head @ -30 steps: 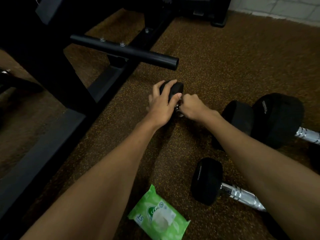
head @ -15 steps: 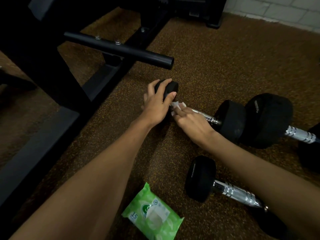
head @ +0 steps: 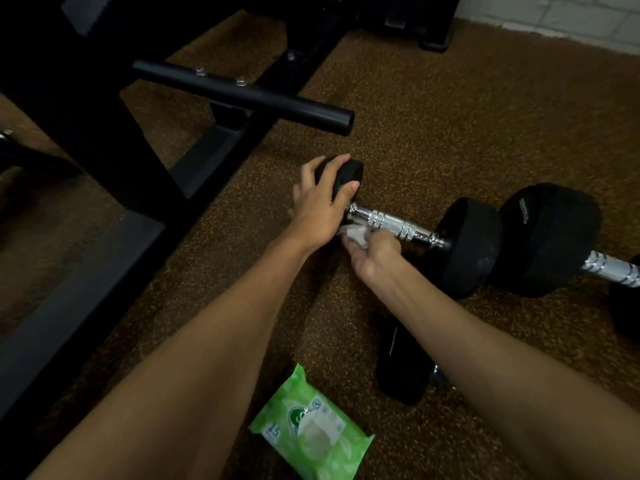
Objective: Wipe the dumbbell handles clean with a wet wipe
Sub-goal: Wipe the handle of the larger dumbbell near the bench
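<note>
A black dumbbell lies on the brown floor with its chrome handle [head: 391,223] bare in the middle. My left hand [head: 320,206] grips its near end weight [head: 346,178], fingers curled over the top. Just below the handle, my right hand [head: 375,249] pinches a crumpled white wet wipe [head: 355,234] against the handle's underside near the left weight. The far weight [head: 467,244] sits to the right. A green pack of wet wipes [head: 311,431] lies between my forearms.
A second dumbbell [head: 550,237] lies behind the first, its chrome handle [head: 613,268] running off the right edge. A third dumbbell's black weight [head: 398,368] shows under my right forearm. A black steel rack with a protruding tube [head: 242,95] stands at the left.
My right hand has slid down off the top of the handle towards me, uncovering most of the chrome. The left hand keeps its grip on the end weight.
</note>
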A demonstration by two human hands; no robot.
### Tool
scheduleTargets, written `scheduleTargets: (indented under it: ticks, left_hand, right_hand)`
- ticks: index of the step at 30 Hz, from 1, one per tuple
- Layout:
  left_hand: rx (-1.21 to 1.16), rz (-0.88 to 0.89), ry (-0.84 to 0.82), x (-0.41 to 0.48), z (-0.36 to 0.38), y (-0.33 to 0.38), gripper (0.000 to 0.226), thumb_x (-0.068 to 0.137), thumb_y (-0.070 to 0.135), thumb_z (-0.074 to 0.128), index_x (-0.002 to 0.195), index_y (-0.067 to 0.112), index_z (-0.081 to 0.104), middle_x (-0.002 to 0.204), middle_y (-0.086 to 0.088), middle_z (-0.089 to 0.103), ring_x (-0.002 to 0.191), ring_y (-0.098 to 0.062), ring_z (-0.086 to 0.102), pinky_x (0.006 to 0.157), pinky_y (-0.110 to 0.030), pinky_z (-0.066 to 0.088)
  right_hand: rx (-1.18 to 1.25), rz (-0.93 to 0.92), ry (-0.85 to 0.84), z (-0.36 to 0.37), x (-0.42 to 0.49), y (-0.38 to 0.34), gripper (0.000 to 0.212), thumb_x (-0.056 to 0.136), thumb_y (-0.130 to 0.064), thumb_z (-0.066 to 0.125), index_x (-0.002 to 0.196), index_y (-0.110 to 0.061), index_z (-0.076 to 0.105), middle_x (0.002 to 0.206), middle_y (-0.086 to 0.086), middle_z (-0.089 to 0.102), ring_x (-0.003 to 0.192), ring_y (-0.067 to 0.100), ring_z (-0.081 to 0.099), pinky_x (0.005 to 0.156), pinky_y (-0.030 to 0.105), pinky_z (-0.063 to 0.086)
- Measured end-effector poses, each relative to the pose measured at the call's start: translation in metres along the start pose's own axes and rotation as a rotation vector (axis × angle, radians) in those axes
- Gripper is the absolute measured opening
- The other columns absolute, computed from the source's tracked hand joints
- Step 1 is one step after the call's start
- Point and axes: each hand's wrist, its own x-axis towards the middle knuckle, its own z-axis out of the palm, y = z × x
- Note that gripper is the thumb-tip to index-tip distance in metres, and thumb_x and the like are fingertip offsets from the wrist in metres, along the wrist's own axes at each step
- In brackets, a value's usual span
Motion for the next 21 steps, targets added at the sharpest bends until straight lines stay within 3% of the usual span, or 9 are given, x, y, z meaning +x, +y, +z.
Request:
scheduleTargets:
  ticks: [3, 8, 12, 14, 17, 19, 21]
  left_hand:
    - [-0.007, 0.002, 0.0, 0.0, 0.0, -0.001, 0.045, 0.096, 0.043, 0.043, 0.14, 0.04, 0.034, 0.149, 0.0, 0.019, 0.134, -0.03, 0.022, 0.108, -0.049, 0.025]
    - [-0.009, 0.01, -0.002, -0.001, -0.001, -0.002, 0.045, 0.096, 0.044, 0.042, 0.141, 0.04, 0.033, 0.149, 0.0, 0.018, 0.135, -0.029, 0.02, 0.108, -0.051, 0.025]
    - [-0.018, 0.006, 0.0, -0.002, 0.0, -0.003, 0.045, 0.096, 0.043, 0.042, 0.14, 0.04, 0.033, 0.149, 0.0, 0.018, 0.135, -0.028, 0.02, 0.109, -0.05, 0.024]
    - [-0.022, 0.009, 0.003, -0.003, 0.0, -0.002, 0.045, 0.096, 0.042, 0.043, 0.14, 0.04, 0.034, 0.149, 0.0, 0.018, 0.135, -0.028, 0.021, 0.109, -0.05, 0.024]
    - [-0.026, 0.013, 0.005, -0.003, 0.0, -0.003, 0.045, 0.096, 0.042, 0.043, 0.14, 0.04, 0.034, 0.148, 0.0, 0.019, 0.134, -0.027, 0.021, 0.109, -0.05, 0.025]
    - [-0.022, 0.018, 0.007, -0.002, 0.0, -0.004, 0.046, 0.096, 0.043, 0.043, 0.14, 0.039, 0.034, 0.148, 0.0, 0.019, 0.134, -0.028, 0.022, 0.109, -0.051, 0.025]
    - [-0.019, 0.018, 0.008, -0.002, 0.001, -0.004, 0.046, 0.096, 0.043, 0.043, 0.14, 0.04, 0.034, 0.148, 0.0, 0.019, 0.134, -0.028, 0.022, 0.109, -0.05, 0.025]
  right_hand:
    - [0.085, 0.027, -0.02, 0.013, -0.003, -0.006, 0.044, 0.092, 0.007, 0.022, 0.128, 0.01, 0.048, 0.118, 0.023, 0.058, 0.093, 0.032, 0.061, 0.062, 0.032, 0.053]
    - [0.115, 0.072, -0.016, 0.01, -0.004, -0.013, 0.043, 0.094, 0.01, 0.021, 0.131, 0.015, 0.04, 0.13, 0.025, 0.05, 0.121, 0.035, 0.052, 0.082, 0.033, 0.049]
    - [0.144, 0.012, 0.061, 0.013, 0.003, -0.004, 0.042, 0.09, 0.009, 0.027, 0.127, 0.011, 0.047, 0.129, 0.027, 0.053, 0.095, 0.033, 0.062, 0.05, 0.031, 0.053]
    - [0.132, -0.027, 0.09, 0.017, 0.006, -0.001, 0.043, 0.09, 0.009, 0.027, 0.125, 0.009, 0.051, 0.126, 0.026, 0.056, 0.074, 0.027, 0.06, 0.044, 0.032, 0.051]
    - [0.099, -0.022, 0.091, 0.019, 0.005, -0.003, 0.042, 0.091, 0.007, 0.027, 0.125, 0.009, 0.051, 0.119, 0.025, 0.059, 0.066, 0.024, 0.056, 0.036, 0.024, 0.047]
    - [0.102, 0.006, 0.068, 0.017, 0.004, -0.005, 0.043, 0.091, 0.006, 0.025, 0.127, 0.01, 0.048, 0.11, 0.023, 0.06, 0.072, 0.024, 0.059, 0.043, 0.025, 0.05]
    - [0.123, 0.039, 0.044, 0.012, 0.004, -0.006, 0.043, 0.092, 0.007, 0.024, 0.129, 0.012, 0.045, 0.121, 0.025, 0.056, 0.099, 0.031, 0.063, 0.068, 0.027, 0.055]
